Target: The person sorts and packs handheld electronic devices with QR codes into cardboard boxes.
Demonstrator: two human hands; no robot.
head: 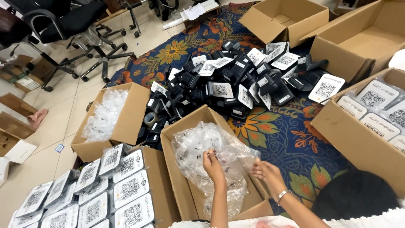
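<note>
Both hands are in the crinkly clear plastic bag (211, 147) bulging from the near open cardboard box (185, 126), left hand (212, 162) pinching its film up top, right hand (265, 171) fingers spread on its right edge.

Only one view on my feed: the head-worn camera. It sits above the seated person and looks steeply down and forward across the floor. My nearest things are the two forearms rising from the bottom edge and the open cardboard box (185, 126) right under the lens. Farther off, the patterned rug (278, 135) fills the middle, and office chairs (71, 21) mark the far top-left edge. No second view to compare overlap.
</note>
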